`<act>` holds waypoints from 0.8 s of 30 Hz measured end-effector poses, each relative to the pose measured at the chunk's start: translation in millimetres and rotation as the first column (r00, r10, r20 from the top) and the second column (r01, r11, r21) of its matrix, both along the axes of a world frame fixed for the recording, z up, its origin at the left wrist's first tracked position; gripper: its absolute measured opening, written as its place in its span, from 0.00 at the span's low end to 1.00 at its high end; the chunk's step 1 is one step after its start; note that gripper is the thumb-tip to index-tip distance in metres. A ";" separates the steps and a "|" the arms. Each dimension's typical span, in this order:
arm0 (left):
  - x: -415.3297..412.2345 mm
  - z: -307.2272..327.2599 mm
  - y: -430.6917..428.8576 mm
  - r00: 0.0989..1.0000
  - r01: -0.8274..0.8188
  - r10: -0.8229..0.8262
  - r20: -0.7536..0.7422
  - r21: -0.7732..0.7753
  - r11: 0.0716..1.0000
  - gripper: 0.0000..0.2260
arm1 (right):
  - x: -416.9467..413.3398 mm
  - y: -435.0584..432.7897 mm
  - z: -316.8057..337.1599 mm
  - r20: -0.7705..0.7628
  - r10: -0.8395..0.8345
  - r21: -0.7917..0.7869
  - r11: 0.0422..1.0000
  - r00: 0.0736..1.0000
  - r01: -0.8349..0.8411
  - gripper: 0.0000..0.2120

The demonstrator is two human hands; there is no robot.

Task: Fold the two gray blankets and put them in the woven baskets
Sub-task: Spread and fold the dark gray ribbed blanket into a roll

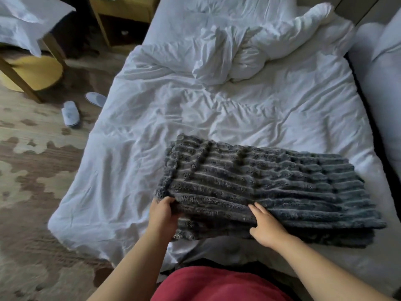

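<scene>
A dark gray ribbed plush blanket lies folded in layers on the near part of the white bed. My left hand grips its near left corner, fingers curled over the top layer. My right hand holds the near edge at the middle, fingers on top and thumb underneath. No second gray blanket and no woven basket is in view.
A rumpled white duvet is bunched at the far end of the bed. Two white slippers lie on the patterned carpet at the left, near a yellow round stool and wooden furniture legs. Another white bed stands at the right.
</scene>
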State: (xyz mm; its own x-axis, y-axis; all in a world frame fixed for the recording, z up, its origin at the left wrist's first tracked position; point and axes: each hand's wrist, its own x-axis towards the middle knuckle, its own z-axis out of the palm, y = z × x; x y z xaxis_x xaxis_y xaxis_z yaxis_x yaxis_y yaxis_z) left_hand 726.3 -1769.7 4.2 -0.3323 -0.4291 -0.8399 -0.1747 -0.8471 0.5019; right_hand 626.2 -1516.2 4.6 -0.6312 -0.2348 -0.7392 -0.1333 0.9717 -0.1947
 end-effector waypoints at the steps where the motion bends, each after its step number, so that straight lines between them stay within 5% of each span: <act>1: 2.7 -3.4 0.7 0.997 -0.080 0.078 0.030 0.064 0.995 0.12 | -1.7 -1.9 0.2 0.001 -0.017 -0.015 1.000 1.000 0.017 0.35; 4: 13.8 -13.9 9.3 0.979 -0.093 0.061 0.195 0.163 0.982 0.20 | 2.2 -4.9 -3.4 -0.007 -0.072 -0.035 0.997 0.997 0.071 0.32; 9: 17.6 -13.1 18.5 0.835 0.309 -0.191 0.517 -0.152 0.939 0.22 | 18.0 11.1 -6.8 -0.009 -0.043 -0.028 0.999 0.999 0.043 0.36; 11: 14.9 -4.2 17.3 0.680 0.589 -0.293 0.672 -0.263 0.764 0.31 | 17.1 16.2 -6.4 0.009 -0.058 -0.057 0.997 0.998 0.059 0.36; 12: 12.0 0.0 17.9 0.585 0.732 -0.321 0.745 -0.315 0.604 0.35 | 15.3 17.5 -6.4 0.017 -0.071 -0.079 0.994 0.997 0.072 0.35; 14: 3.6 5.2 25.2 0.386 0.923 -0.325 0.863 -0.363 0.131 0.37 | 10.5 17.8 -6.6 0.035 -0.078 -0.110 0.991 0.996 0.082 0.34; 16: -10.1 6.1 40.3 0.280 0.895 -0.368 0.887 -0.379 -0.234 0.33 | 4.0 17.7 -7.2 0.041 -0.057 -0.117 0.991 0.997 0.062 0.32; 20: -23.6 -9.8 76.1 -0.059 0.858 -0.533 0.844 -0.230 -0.459 0.26 | -18.6 28.2 -4.4 -0.276 0.050 -0.050 0.997 0.960 -0.067 0.24; 24: -37.8 -12.7 91.8 -0.306 0.912 -0.515 0.801 0.091 -0.400 0.23 | -65.8 78.0 0.9 -0.385 -0.052 0.056 0.995 0.921 0.080 0.26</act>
State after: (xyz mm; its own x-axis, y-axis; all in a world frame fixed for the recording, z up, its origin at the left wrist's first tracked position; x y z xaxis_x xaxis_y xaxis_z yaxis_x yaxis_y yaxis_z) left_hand 688.5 -1677.9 -8.5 -0.5196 -0.2935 -0.8024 -0.5814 0.8096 0.0804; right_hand 560.3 -1438.2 5.5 -0.8816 -0.1396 -0.4510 -0.1194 0.9902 -0.0731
